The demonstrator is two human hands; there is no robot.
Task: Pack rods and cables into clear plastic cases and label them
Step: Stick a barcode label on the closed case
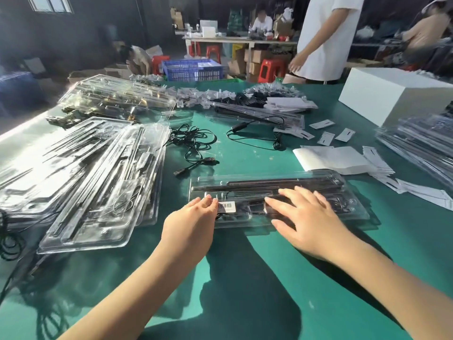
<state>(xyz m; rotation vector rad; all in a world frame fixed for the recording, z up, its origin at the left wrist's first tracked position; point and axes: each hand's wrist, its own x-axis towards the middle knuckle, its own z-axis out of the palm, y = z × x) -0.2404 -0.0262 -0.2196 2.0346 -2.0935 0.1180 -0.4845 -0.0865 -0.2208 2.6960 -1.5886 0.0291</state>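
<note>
A closed clear plastic case (274,182) lies flat on the green table in front of me, with black rods (269,186) and a cable inside. A white barcode label (226,206) sits on its near left part. My left hand (193,217) touches the case beside the label with its fingertips. My right hand (306,217) lies spread and flat on top of the case's middle, fingers straight.
Stacks of empty clear cases (98,173) lie left. Loose black cables (196,146) lie behind the case. White label sheets (338,158) and packed cases (421,146) are on the right, a white box (392,96) beyond. A person in white (326,38) stands at the far edge.
</note>
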